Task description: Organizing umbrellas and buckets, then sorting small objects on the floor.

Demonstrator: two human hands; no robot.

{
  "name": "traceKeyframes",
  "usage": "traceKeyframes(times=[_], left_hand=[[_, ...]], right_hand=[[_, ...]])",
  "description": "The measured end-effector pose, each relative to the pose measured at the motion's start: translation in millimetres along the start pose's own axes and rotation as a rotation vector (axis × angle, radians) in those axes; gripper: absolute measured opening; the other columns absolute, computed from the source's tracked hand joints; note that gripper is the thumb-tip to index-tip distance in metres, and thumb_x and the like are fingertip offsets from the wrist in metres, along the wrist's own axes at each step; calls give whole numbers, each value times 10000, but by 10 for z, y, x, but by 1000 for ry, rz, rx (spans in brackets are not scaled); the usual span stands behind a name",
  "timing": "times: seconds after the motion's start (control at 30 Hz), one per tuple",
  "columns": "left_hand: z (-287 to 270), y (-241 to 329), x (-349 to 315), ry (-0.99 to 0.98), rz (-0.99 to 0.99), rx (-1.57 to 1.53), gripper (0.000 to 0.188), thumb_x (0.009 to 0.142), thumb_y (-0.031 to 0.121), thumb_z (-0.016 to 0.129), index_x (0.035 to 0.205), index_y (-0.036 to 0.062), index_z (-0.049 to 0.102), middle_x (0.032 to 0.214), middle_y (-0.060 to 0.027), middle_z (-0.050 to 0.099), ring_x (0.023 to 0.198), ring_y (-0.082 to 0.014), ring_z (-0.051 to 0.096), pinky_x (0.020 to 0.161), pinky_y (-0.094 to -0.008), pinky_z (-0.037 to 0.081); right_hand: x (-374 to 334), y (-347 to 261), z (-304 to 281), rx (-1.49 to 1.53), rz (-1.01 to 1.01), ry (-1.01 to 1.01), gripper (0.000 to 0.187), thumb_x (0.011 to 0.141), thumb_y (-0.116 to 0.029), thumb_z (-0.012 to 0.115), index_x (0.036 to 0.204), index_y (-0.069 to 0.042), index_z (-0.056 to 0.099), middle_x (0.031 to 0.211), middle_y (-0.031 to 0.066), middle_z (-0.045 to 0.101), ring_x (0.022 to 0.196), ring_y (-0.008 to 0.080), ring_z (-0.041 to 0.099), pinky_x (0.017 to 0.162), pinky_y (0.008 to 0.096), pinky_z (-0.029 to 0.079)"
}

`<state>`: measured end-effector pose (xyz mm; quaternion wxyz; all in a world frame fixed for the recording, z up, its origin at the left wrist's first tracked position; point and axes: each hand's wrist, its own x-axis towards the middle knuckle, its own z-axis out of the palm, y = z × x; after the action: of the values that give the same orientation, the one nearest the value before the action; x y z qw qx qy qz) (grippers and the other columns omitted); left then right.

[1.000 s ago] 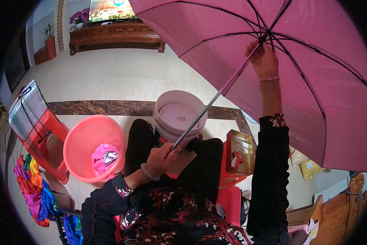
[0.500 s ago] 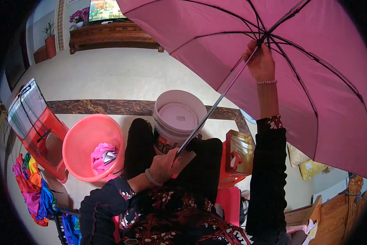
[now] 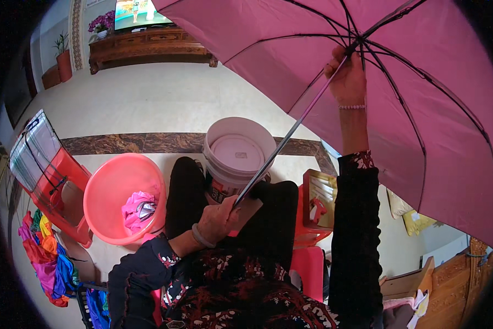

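A pink umbrella (image 3: 290,68) is spread wide at the upper right, its underside and black ribs toward me. My left hand (image 3: 215,222) is closed round the lower end of its metal shaft (image 3: 279,147), above my lap. High up, my right hand (image 3: 347,77) grips the shaft just below the hub where the ribs meet; the fingers there partly hide the runner. The shaft slants from my lap up to the right. The canopy runs out past the top of the view.
A white bucket (image 3: 240,131) stands beyond my knees. To its left a coral basin (image 3: 106,186) holds bunched pink fabric (image 3: 139,211). Beside it are a red stool (image 3: 65,192) and colourful cloth (image 3: 46,257). A tray box (image 3: 319,200) sits on a red stool at right.
The whole view has shifted slightly. Both hands keep their grip on the umbrella shaft, and the canopy stays spread.
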<state>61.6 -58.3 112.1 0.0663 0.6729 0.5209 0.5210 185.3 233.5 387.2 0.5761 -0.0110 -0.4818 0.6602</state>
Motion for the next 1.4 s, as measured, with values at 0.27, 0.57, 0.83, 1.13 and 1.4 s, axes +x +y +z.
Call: traceKeyframes(times=[0.27,0.57,0.83,1.13,1.4], left_hand=[[12,-7,33,-12,11,-56,298,867,179,461,1115,14,462,782,-179,587,672,-365,585,571,-401,469],[-51,103,75,-72,-194,-475,287,901,220,435,1075,9,525,772,-125,610,695,-258,610,594,-338,469],[-146,214,199,-94,-342,-595,249,903,161,450,1038,-22,553,706,-50,572,611,-107,536,548,-226,418],[-260,584,645,142,-84,-62,190,872,161,508,996,19,528,604,-138,572,539,-240,591,469,-347,441],[6,412,771,125,-133,209,202,847,175,515,978,26,553,631,-172,578,538,-338,582,485,-416,462]], right_hand=[[106,-44,-220,-7,14,-21,319,908,-344,437,880,-42,536,717,20,515,580,141,454,544,285,411],[49,-84,-233,54,6,-106,310,902,-346,450,808,-57,510,694,23,500,577,145,458,547,298,423],[161,-87,-235,-431,49,172,292,887,-314,453,744,-64,502,617,32,488,520,168,461,520,345,430],[-11,266,-214,-339,146,122,242,875,-242,457,746,-45,512,646,63,525,568,211,535,588,406,495],[-175,428,-366,-150,272,237,246,895,-255,473,848,-16,508,718,86,561,671,226,569,715,397,490]])
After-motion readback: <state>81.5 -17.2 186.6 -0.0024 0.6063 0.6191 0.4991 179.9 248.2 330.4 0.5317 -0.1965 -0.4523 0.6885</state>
